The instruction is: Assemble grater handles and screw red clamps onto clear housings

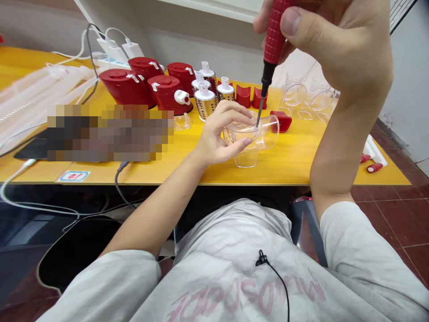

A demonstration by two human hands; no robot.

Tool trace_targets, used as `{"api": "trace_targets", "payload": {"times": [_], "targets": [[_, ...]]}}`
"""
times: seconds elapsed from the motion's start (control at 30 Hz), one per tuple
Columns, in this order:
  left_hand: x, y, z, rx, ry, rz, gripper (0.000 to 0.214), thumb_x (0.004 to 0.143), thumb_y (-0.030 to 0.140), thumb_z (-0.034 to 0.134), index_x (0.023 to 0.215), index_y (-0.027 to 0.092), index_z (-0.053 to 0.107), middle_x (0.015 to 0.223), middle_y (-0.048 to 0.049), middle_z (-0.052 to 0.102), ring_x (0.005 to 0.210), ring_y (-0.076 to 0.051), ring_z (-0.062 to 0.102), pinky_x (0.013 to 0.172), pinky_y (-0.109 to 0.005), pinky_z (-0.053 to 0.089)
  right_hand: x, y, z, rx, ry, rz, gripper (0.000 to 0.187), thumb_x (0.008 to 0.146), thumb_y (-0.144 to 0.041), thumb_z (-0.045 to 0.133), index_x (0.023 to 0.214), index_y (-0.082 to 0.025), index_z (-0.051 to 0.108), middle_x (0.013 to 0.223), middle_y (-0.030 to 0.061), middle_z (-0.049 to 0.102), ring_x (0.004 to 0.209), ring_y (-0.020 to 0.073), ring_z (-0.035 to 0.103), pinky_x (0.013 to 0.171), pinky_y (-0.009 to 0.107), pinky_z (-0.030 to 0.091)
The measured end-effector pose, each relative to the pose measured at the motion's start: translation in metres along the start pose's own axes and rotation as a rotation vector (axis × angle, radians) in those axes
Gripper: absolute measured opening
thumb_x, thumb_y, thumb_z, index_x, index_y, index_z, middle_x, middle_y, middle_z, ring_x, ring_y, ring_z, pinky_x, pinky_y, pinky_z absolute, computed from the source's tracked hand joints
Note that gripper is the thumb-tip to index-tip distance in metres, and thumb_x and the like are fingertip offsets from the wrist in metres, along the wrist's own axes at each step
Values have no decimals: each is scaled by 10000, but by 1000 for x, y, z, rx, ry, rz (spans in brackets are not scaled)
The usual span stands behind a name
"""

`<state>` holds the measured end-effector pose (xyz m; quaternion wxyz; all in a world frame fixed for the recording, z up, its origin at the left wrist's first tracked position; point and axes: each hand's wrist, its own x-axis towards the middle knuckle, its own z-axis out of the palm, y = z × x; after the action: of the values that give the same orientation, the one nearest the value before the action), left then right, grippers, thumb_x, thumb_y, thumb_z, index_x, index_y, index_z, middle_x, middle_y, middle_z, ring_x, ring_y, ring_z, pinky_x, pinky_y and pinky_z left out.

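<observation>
Clear housing (264, 134) is lying on its side on the yellow table (295, 167), at the near edge in front of the person. Head view: the left hand (217, 134) is cupping the housing from its left, fingers curled over the top rim and thumb pressing the near wall, a closed grasp on it. The right hand (335, 40) is standing high above the housing with the forearm rising steeply from the elbow. It is wrapped tight round the red handle of the screwdriver (270, 58), thumb lying along the grip. The shaft is slanting down and the tip is sitting inside the housing's mouth. Judgement: a fastener inside the housing is being worked. The next turn calls for the tip to be seated squarely and the housing to be braced against rolling. Behind the housing, red bases (157, 85), drum blades (204, 100) and clear parts (311, 98) are standing in rows.
</observation>
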<state>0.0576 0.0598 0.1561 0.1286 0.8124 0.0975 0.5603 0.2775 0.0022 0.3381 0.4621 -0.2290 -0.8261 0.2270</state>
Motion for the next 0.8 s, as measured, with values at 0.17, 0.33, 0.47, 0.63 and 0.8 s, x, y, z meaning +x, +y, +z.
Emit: {"api": "trace_targets", "payload": {"times": [0.17, 0.33, 0.47, 0.63, 0.8], "targets": [[0, -1, 1, -4, 4, 9, 410, 1014, 730, 750, 1151, 344, 759, 1213, -74, 804, 1183, -327, 760, 1082, -614, 623, 3, 6, -1, -16, -5, -22, 498, 961, -381, 694, 1261, 2, 588, 1011, -54, 739, 864, -63, 743, 789, 41, 629], [0, -1, 1, 10, 3, 6, 433, 1016, 746, 734, 1156, 337, 754, 1209, -86, 803, 1183, -331, 762, 1080, -614, 629, 3, 5, 0, -11, -17, -72, 618, 962, -380, 714, 1396, 42, 592, 964, -43, 684, 828, -50, 731, 741, 33, 592], [-1, -1, 1, 14, -11, -29, 481, 1004, 798, 714, 1157, 344, 766, 1218, -88, 793, 1193, -343, 748, 1099, -635, 615, 1, 2, -3, -75, -22, -25, 582, 979, -424, 669, 1373, 2, 614, 1133, -20, 755, 883, -76, 733, 796, 10, 610], [-1, -1, 0, 13, 0, -6, 430, 1004, 750, 741, 1146, 346, 768, 1210, -79, 811, 1177, -333, 767, 1071, -616, 636, 3, 5, -2, -45, -2, -40, 524, 954, -386, 709, 1283, 9, 608, 990, -43, 694, 848, -53, 729, 828, 89, 669], [0, 0, 0, 11, 0, 8, 419, 1009, 730, 743, 1147, 335, 768, 1205, -84, 814, 1172, -331, 770, 1072, -611, 638, 2, 7, -2, -67, -1, -70, 579, 952, -415, 727, 1324, 15, 612, 1014, -50, 707, 838, -72, 719, 847, 89, 676]]}}
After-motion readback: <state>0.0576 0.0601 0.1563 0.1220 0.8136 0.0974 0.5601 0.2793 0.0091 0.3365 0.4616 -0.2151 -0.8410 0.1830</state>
